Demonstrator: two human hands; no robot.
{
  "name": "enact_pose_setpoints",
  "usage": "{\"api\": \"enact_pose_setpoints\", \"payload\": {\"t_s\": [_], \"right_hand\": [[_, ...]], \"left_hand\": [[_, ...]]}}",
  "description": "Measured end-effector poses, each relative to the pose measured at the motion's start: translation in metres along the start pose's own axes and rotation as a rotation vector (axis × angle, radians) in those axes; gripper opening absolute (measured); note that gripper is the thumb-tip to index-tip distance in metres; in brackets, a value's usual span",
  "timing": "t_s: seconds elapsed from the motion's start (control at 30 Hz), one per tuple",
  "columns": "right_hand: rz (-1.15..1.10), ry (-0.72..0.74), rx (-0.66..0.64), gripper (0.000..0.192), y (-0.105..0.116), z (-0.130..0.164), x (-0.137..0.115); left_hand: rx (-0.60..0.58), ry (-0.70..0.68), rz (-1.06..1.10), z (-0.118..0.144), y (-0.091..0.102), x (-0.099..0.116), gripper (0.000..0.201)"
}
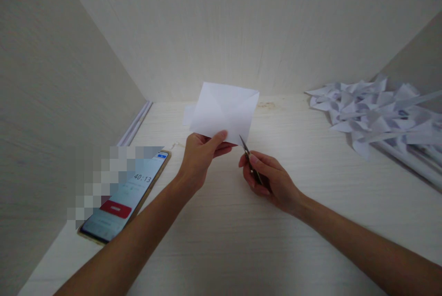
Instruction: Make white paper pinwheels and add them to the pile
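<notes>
A square sheet of white paper with faint diagonal creases is held up over the table by my left hand. The thumb presses on its near edge and the fingers lie underneath. In my right hand is a small pair of scissors, dark at the handles. Its blades point up and away, with the tip at the near right corner of the paper. Whether the blades are cutting into the paper, I cannot tell. My fingers hide part of the handles.
A phone showing 40:13 lies at the left, partly blurred out. Rolled white paper sticks rest by the left wall. Folded paper pinwheels pile up at the right. Another white paper piece lies behind the sheet. Walls stand at the back and sides.
</notes>
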State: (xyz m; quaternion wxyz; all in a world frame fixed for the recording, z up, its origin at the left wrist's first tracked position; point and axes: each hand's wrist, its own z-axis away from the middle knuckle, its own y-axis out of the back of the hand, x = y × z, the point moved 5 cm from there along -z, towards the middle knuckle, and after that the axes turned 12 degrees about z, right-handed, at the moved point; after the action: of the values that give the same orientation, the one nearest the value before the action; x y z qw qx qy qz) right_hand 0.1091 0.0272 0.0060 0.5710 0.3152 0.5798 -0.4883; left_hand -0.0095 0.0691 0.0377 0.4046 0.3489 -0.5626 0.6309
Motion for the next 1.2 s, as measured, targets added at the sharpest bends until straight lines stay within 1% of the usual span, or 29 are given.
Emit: {"api": "enact_pose_setpoints", "payload": {"t_s": [0.17, 0.47, 0.73, 1.2], "right_hand": [[0.002, -0.009, 0.011, 0.021, 0.0000, -0.0002, -0.0009], [-0.002, -0.020, 0.021, 0.022, 0.0001, -0.0003, -0.0005], [0.001, -0.008, 0.013, 0.022, -0.0006, -0.0005, -0.0016], [0.011, -0.042, 0.011, 0.023, 0.0002, -0.0004, -0.0004]], "left_hand": [[-0.002, 0.006, 0.031, -0.0001, -0.0006, -0.0010, 0.013], [-0.003, 0.001, -0.015, 0.0011, -0.0010, -0.0002, 0.014], [-0.001, -0.002, -0.007, -0.0001, -0.0011, -0.0013, 0.014], [-0.011, 0.002, -0.022, -0.0017, 0.0005, -0.0010, 0.015]]}}
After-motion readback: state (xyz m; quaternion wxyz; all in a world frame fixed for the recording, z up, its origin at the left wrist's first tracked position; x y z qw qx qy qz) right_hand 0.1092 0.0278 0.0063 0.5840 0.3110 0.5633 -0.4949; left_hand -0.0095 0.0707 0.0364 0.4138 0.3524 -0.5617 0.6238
